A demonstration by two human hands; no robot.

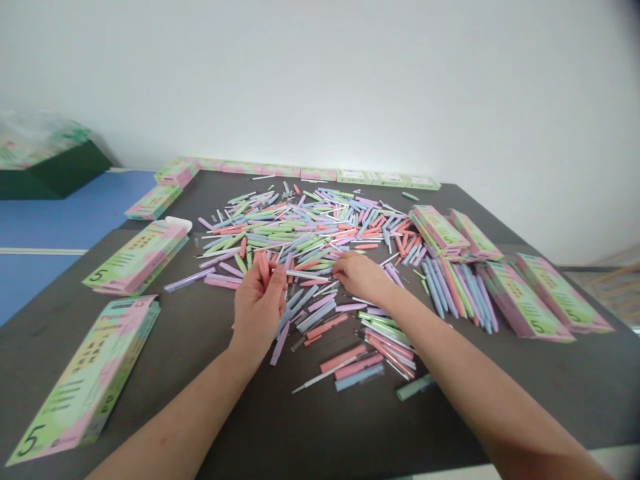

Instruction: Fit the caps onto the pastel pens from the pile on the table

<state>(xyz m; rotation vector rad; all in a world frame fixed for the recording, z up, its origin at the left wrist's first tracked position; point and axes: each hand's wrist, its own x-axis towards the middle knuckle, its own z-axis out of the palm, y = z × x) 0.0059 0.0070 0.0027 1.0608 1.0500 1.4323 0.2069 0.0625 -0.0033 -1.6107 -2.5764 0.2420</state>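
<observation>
My left hand [257, 300] is closed round a coral pen barrel [263, 267], which sticks up between thumb and fingers. Just to the right, my right hand [363, 275] has its fingertips pinched on the end of a thin white pen refill [309, 274]. That refill points left towards my left thumb. Beneath and beyond both hands spreads a heap of loose pen parts [300, 227] in pink, coral, green, blue and purple, with white refills among them. Nearer to me lie a blue pen cap [357, 377], coral pieces and another white refill [325, 375].
Printed pen boxes stand at the left [85, 373] and right [530, 300] of the dark table [260, 427], with a row of boxes [280, 170] along the back edge. Several assembled-looking pens [460, 290] lie side by side at right. A dark green bin [55, 170] sits far left.
</observation>
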